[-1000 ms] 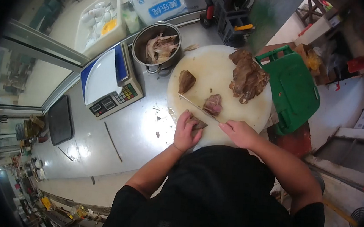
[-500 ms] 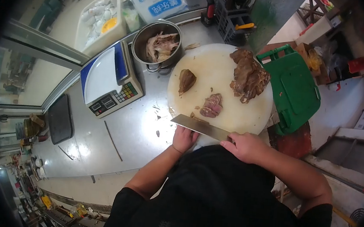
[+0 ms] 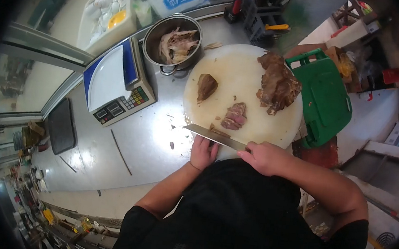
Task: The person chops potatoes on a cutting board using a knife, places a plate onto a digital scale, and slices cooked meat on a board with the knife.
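My right hand [image 3: 264, 158] is closed round the handle of a cleaver [image 3: 215, 137], whose broad blade points left over the near edge of a round white cutting board [image 3: 252, 122]. My left hand [image 3: 202, 153] is bent in under the blade; its fingertips, and whatever they press on, are hidden behind the steel. Just beyond the blade lies a thin strip of meat [image 3: 220, 132]. Sliced pinkish meat [image 3: 234, 116] sits past it. A small brown meat chunk [image 3: 207, 87] rests at the board's left, and a large brown piece of meat [image 3: 279, 84] at the right.
A steel pot [image 3: 173, 44] of meat stands behind the board, left of it. Farther left is a digital scale [image 3: 119, 86] with a white tray. A green lid [image 3: 322, 99] adjoins the board's right side. A knife rack [image 3: 260, 23] stands at the back.
The cleaver blade has tilted and now shows a narrower face. Both hands keep nearly the same places. The whole view has shifted slightly; the meat on the board looks unmoved.
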